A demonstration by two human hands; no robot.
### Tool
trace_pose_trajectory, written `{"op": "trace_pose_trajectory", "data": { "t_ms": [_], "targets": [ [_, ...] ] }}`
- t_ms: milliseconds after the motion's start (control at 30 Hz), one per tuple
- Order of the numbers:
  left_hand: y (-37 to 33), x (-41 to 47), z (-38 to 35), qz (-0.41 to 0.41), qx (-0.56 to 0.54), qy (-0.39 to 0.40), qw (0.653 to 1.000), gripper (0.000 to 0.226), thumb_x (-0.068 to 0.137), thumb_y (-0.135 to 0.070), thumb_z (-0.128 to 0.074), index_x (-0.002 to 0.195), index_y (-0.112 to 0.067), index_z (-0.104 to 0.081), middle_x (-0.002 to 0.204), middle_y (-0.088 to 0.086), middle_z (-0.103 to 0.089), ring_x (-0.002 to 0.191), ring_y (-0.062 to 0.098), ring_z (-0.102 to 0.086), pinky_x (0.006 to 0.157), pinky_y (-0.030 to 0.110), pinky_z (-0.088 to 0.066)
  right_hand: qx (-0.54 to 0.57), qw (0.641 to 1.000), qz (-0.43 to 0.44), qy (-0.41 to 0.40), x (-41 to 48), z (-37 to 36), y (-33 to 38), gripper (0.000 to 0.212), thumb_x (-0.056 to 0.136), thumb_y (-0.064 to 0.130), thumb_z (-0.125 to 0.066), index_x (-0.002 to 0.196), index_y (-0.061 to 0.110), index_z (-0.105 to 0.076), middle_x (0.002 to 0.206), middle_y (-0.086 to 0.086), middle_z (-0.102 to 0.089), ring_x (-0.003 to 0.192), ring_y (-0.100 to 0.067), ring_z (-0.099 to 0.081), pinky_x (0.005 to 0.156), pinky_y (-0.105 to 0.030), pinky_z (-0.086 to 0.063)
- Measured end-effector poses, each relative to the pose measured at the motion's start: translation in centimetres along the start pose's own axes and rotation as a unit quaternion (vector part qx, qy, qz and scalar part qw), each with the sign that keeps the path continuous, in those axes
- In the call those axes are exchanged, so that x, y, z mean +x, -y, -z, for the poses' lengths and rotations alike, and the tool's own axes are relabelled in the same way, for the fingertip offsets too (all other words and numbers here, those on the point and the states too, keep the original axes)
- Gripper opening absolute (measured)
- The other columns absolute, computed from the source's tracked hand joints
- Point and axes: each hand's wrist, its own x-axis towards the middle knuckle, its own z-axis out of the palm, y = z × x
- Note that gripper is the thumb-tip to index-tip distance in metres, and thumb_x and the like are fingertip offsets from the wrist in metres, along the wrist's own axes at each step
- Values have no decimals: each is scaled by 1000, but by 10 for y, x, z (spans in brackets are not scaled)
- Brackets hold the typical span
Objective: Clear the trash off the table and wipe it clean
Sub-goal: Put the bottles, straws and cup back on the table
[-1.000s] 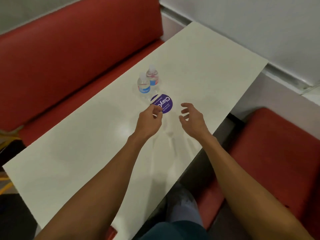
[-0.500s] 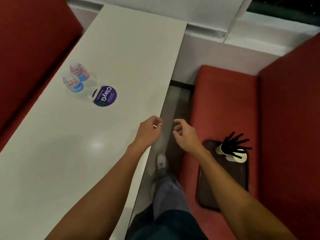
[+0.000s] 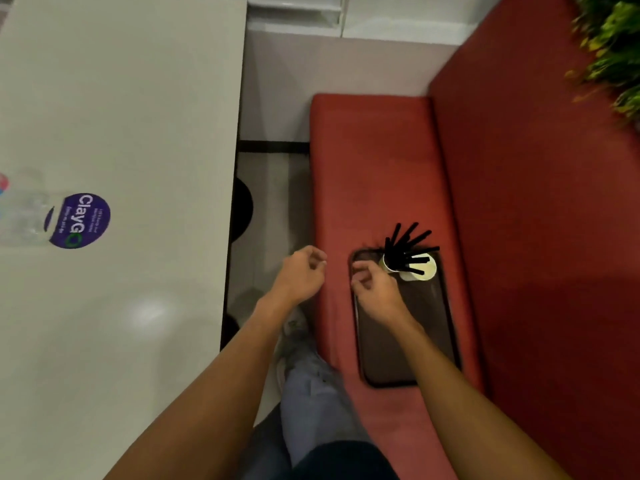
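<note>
The white table (image 3: 121, 98) fills the left side. On it lies a round purple sticker (image 3: 80, 220) printed "ClayGo", beside clear plastic water bottles (image 3: 20, 216) cut off by the left edge. A dark brown tray (image 3: 408, 348) rests on the red bench seat (image 3: 367, 161) at right, with a paper cup (image 3: 415, 270) full of black straws at its far end. My right hand (image 3: 375, 291) hovers over the tray's near-left part, fingers loosely curled, holding nothing. My left hand (image 3: 303, 277) hangs over the gap between table and bench, fingers also loosely curled and empty.
A red backrest (image 3: 536, 237) rises right of the bench. Green plant leaves (image 3: 613, 46) show at the top right. My leg and shoe (image 3: 304, 368) stand on the floor between table and bench. A black table base (image 3: 242, 209) sits under the table edge.
My view swung right from the table to the bench. Both hands moved off the table, away from the sticker, to the gap and the tray.
</note>
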Motion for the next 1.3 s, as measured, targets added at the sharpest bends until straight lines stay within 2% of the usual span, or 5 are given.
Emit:
{"op": "trace_pose_trajectory", "data": {
  "t_ms": [167, 433, 1000, 1133, 1300],
  "targets": [
    [4, 28, -46, 5, 20, 39, 999, 11, 98, -16, -62, 105, -17, -70, 82, -8, -67, 79, 13, -65, 79, 25, -54, 48, 995, -78, -24, 12, 13, -44, 32, 96, 15, -63, 129, 19, -64, 93, 7, -69, 89, -15, -66, 87, -31, -57],
    [13, 77, -118, -18, 40, 108, 993, 13, 96, -12, -62, 101, -23, -68, 93, -3, -74, 84, 13, -68, 89, 26, -55, 97, 979, -174, -42, 40, 8, -109, 45, 98, 18, -69, 141, 18, -57, 112, 0, -71, 99, -10, -60, 63, 7, -33],
    [38, 185, -221, -95, 125, 179, 971, 73, 76, -32, -85, 142, -22, -54, 137, 4, -61, 127, 25, -60, 107, 45, -51, 206, 947, -226, -97, 104, -25, -173, 62, 99, 22, -65, 154, 38, -40, 106, 18, -59, 101, -6, -56, 85, -24, -43],
    [40, 196, -232, -115, 85, 183, 973, 45, 76, -25, -85, 113, -35, -63, 103, -17, -70, 103, 11, -70, 84, 29, -58, 223, 943, -222, -108, 110, -30, -176, 61, 98, 25, -66, 151, 43, -43, 109, 20, -63, 100, -2, -59, 85, -20, -47],
    [44, 203, -245, -127, 3, 182, 975, 43, 79, -27, -83, 109, -50, -64, 101, -11, -74, 96, 9, -73, 85, 45, -63, 225, 942, -223, -111, 113, -31, -180, 60, 95, 24, -69, 148, 41, -49, 120, 12, -71, 116, -8, -65, 96, -28, -51]
  ]
}}
